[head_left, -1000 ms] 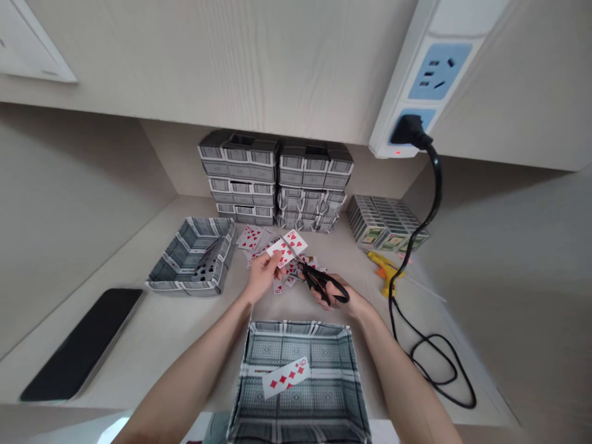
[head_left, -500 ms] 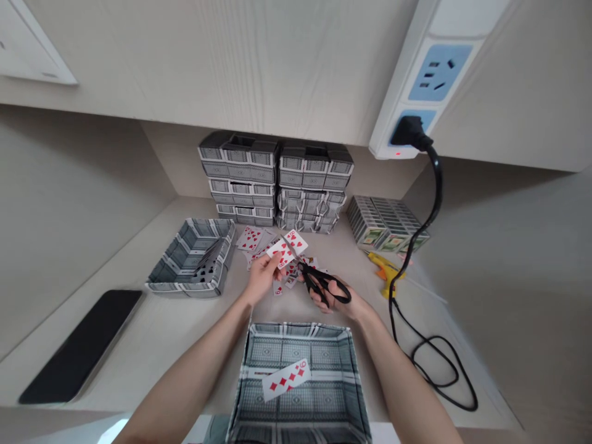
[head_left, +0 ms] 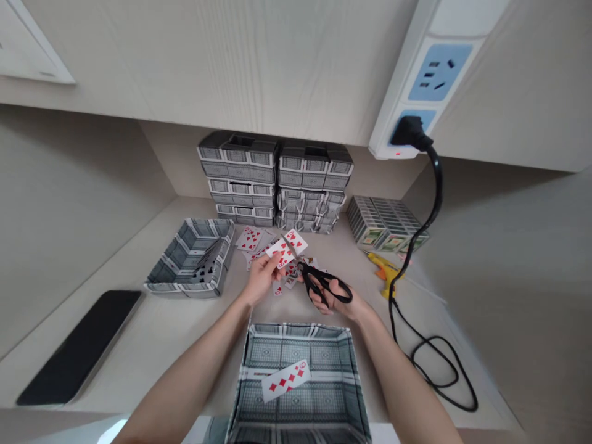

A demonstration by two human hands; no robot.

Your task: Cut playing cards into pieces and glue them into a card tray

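My left hand pinches the lower left end of a playing card, a heart card with an 8 in its corner. My right hand has its fingers in the handles of black scissors. The blades are parted, and one lies across the face of the card. Beneath both hands several loose cards and cut pieces lie scattered on the desk. Nearest to me stands a box made of playing cards. Inside it rests a cut strip of a diamond card.
Stacked card boxes stand against the back wall. At left are another card box with cards inside and a dark phone-like slab. To the right lie card packs, a yellow glue gun and a looped black cable.
Almost nothing differs. The card and both hands hold their places, and the scissor handles look very slightly wider apart.
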